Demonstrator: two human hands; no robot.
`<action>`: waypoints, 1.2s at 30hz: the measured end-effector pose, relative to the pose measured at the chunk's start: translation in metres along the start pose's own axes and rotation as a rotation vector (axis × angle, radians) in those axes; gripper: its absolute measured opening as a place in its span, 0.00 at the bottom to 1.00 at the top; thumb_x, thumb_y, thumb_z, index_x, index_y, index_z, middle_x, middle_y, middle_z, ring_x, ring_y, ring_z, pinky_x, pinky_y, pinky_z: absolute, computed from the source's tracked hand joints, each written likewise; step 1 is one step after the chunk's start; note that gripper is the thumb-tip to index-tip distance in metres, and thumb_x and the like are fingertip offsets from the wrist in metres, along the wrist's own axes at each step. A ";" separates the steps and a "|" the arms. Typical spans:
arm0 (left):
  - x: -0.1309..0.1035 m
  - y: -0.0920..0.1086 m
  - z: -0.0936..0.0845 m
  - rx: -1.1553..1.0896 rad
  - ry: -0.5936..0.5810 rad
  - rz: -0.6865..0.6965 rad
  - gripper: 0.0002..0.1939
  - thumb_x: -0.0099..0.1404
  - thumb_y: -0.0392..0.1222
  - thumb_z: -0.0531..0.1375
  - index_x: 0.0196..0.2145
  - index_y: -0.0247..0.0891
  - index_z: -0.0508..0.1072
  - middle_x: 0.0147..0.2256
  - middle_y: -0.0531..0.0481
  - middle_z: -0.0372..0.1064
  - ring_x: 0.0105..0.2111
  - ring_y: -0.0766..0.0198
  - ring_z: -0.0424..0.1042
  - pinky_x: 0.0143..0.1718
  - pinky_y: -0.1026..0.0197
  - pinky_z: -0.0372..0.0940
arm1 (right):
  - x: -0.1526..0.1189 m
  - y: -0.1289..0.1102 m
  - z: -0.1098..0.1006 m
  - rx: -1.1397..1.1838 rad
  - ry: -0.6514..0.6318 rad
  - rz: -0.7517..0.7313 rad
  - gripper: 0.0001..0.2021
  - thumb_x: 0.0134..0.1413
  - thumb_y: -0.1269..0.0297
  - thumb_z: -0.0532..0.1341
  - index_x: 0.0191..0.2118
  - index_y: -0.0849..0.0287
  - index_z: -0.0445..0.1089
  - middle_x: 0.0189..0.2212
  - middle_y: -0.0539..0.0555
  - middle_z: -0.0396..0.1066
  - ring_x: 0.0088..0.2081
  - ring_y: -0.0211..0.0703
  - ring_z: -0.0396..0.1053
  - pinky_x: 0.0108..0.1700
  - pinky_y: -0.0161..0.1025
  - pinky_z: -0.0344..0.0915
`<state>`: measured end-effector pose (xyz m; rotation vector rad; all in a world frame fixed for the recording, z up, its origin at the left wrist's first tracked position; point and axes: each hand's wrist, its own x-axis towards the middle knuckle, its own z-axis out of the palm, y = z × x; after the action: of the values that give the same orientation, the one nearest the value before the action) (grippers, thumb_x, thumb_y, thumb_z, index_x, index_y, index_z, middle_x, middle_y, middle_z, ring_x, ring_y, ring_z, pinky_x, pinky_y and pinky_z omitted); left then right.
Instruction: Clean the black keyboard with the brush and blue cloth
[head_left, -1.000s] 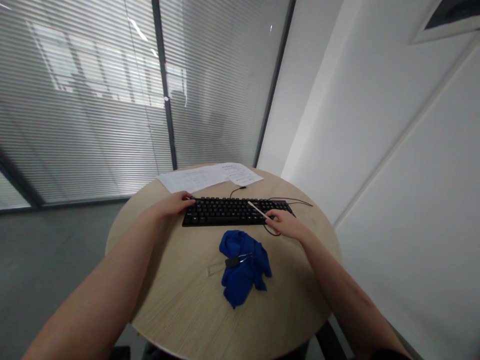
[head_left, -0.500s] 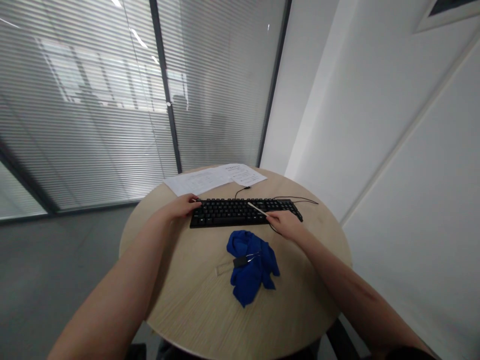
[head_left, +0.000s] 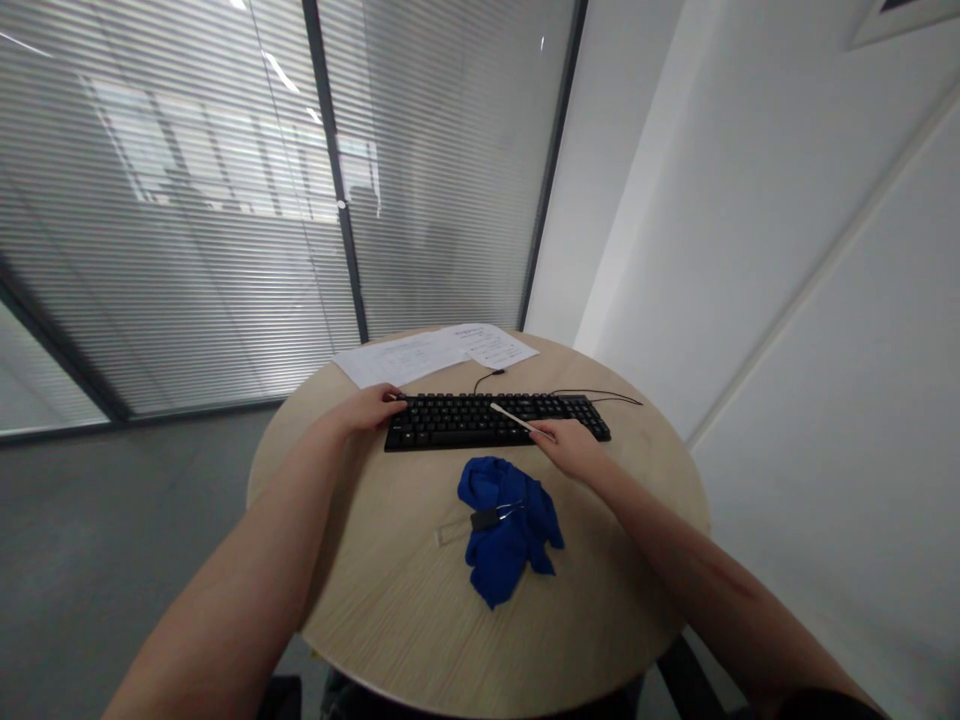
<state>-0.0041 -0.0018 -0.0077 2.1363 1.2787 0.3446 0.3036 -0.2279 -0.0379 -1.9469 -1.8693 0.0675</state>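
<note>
A black keyboard lies across the middle of the round table. My left hand grips its upper left corner, thumb on top and the other fingers curled behind the edge. Between the thumb and fingers of my right hand is a thin pale cotton swab. It slants to the upper left, and its tip is at the keys right of the keyboard's middle; I cannot tell if it touches them. Nearer to me sits a crumpled blue cloth with a black binder clip on it.
White printed sheets lie at the far side of the wooden table. A black cable runs behind the keyboard. Left of the cloth is a small clear item. Glass with blinds stands beyond the table, and a white wall rises at the right.
The swab's tip has slid slightly left over the keys with my right hand. My left hand keeps its place on the keyboard. The whole view has shifted a little.
</note>
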 end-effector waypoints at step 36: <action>0.004 -0.005 0.000 0.010 0.002 0.016 0.27 0.56 0.53 0.59 0.49 0.35 0.73 0.41 0.43 0.76 0.27 0.62 0.73 0.20 0.66 0.64 | 0.004 -0.006 0.003 -0.115 -0.010 0.102 0.19 0.66 0.56 0.52 0.54 0.51 0.74 0.47 0.55 0.77 0.49 0.48 0.73 0.49 0.38 0.64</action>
<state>-0.0057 0.0033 -0.0117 2.1557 1.2675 0.3474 0.2972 -0.2236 -0.0376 -2.1226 -1.8149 0.0002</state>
